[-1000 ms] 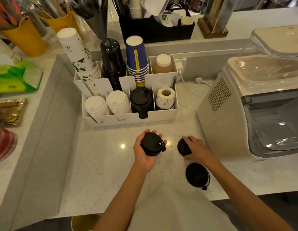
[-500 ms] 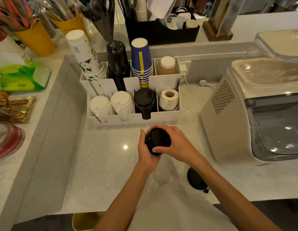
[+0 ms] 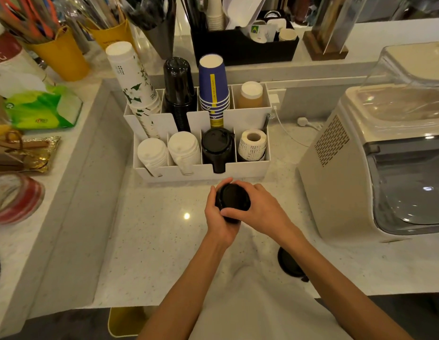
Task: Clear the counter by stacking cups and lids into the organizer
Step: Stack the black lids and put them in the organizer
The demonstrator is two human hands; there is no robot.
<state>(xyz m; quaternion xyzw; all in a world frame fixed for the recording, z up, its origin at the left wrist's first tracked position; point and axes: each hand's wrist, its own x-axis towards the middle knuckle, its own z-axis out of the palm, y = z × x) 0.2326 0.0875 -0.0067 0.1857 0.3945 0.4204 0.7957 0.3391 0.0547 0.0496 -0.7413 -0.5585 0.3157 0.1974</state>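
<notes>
A small stack of black lids is held between both hands just in front of the white organizer. My left hand cups the stack from below and the left. My right hand presses on it from the right and above. One more black lid lies on the counter, partly hidden under my right forearm. The organizer's front row holds two white lid stacks, a black lid stack and a label roll. Behind stand white cups, black cups and blue cups.
A beige ice machine fills the right side of the counter, with a cable behind the organizer. A raised ledge on the left carries a green packet, yellow utensil pots and a black caddy.
My right hand picked a black lid off the counter and brought it left onto the lid in my left hand. Both hands now hold the stack, slightly nearer the organizer.
</notes>
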